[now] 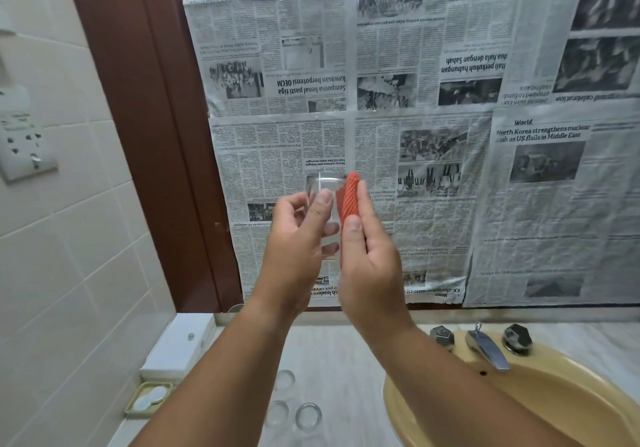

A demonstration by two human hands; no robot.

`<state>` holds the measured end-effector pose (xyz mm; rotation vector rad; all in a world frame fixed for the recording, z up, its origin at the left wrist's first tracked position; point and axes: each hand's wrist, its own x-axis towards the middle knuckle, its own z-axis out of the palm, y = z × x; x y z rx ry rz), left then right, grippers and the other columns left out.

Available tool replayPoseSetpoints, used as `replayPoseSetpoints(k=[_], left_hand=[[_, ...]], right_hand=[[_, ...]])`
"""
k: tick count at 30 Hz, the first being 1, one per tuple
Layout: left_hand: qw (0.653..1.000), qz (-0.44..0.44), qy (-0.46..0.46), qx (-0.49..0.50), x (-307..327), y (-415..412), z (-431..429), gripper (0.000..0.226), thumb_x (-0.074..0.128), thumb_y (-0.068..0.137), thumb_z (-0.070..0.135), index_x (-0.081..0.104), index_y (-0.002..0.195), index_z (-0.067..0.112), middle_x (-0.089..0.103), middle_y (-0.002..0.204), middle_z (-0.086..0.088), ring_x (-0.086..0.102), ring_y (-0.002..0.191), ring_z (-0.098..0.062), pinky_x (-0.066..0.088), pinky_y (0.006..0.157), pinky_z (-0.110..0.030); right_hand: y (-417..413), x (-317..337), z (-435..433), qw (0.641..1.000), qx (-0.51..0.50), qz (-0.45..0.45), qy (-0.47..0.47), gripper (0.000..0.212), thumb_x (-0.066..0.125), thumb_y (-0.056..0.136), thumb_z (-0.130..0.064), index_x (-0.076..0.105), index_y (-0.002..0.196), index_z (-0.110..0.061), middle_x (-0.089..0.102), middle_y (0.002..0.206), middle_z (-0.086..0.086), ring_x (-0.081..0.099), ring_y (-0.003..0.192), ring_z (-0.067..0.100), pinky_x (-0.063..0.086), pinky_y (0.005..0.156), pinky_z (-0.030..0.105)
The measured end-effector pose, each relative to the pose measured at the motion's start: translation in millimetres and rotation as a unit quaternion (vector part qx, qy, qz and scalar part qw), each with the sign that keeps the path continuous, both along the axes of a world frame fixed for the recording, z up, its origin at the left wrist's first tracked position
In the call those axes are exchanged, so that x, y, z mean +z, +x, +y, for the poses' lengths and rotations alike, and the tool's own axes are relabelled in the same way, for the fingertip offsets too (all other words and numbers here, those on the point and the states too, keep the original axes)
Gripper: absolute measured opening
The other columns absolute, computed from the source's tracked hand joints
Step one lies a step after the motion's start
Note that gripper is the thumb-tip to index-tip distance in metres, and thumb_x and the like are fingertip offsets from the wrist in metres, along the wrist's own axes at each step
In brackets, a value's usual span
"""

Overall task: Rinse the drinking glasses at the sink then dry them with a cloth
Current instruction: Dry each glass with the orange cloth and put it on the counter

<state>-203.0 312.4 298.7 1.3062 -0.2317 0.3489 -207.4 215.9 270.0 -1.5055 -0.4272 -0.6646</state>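
- Left hand [294, 242] grips a clear glass [323, 186], held up high.
- Right hand [370, 270] pinches an orange cloth [349, 197] — touching the glass's side.
- Three more glasses [308, 415] stand on the counter [346, 356] beside the sink [554, 408].

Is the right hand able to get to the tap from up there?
Probably yes. The right hand is raised, holding the cloth beside the glass in the left hand, and the tap sits lower on its own side with nothing between them. Its fingers are full of cloth, though.
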Motion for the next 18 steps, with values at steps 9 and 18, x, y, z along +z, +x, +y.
replayPoseSetpoints(k=[9,18], left_hand=[[1.000,-0.009,-0.016,0.007,6.7,-5.8,4.6,0.053,0.071,0.096,0.055,0.051,0.131,0.022,0.068,0.127,-0.016,0.070,0.110,-0.028,0.060,0.078,-0.034],[1.000,-0.003,0.000,0.019,6.8,-10.7,7.1,0.060,0.070,0.091,0.062,0.050,0.132,0.024,0.069,0.130,-0.010,0.071,0.116,-0.026,0.061,0.086,-0.041]], right_hand=[[-8.0,2.2,8.3,1.000,0.007,-0.022,-0.016,0.053,0.039,0.108,-0.034,0.033,0.160,-0.036,0.043,0.163,-0.013,0.037,0.151,0.001,0.033,0.126,0.041],[-5.8,17.6,7.7,1.000,0.019,-0.013,-0.007,0.051,0.040,0.111,-0.032,0.035,0.162,-0.030,0.044,0.163,-0.012,0.040,0.150,0.002,0.035,0.126,0.041]])
